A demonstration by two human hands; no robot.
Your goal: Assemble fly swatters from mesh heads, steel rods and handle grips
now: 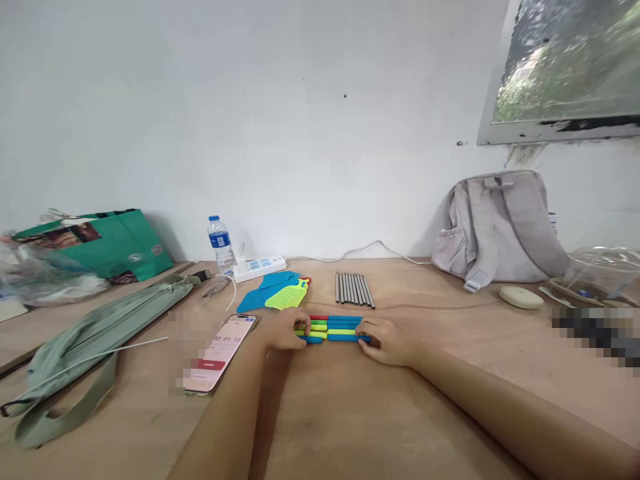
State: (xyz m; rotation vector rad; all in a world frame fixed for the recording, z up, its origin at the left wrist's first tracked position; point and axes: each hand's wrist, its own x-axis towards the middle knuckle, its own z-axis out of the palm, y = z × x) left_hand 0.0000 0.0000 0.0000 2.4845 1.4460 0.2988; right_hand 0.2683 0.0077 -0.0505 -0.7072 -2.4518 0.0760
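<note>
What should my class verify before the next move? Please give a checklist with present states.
1. Left hand at the left end of the red, green, yellow and blue round tubes: ok.
2. Right hand at their right end: ok.
3. Tubes side by side on the brown wooden table: ok.
4. Outer tube ends in full view: not ok; the hands hide some.
5. Thin silver-grey metallic rods apart from both hands: ok.
6. Yellow-green mesh fabric free of the left hand: cannot tell; they overlap in view.
</note>
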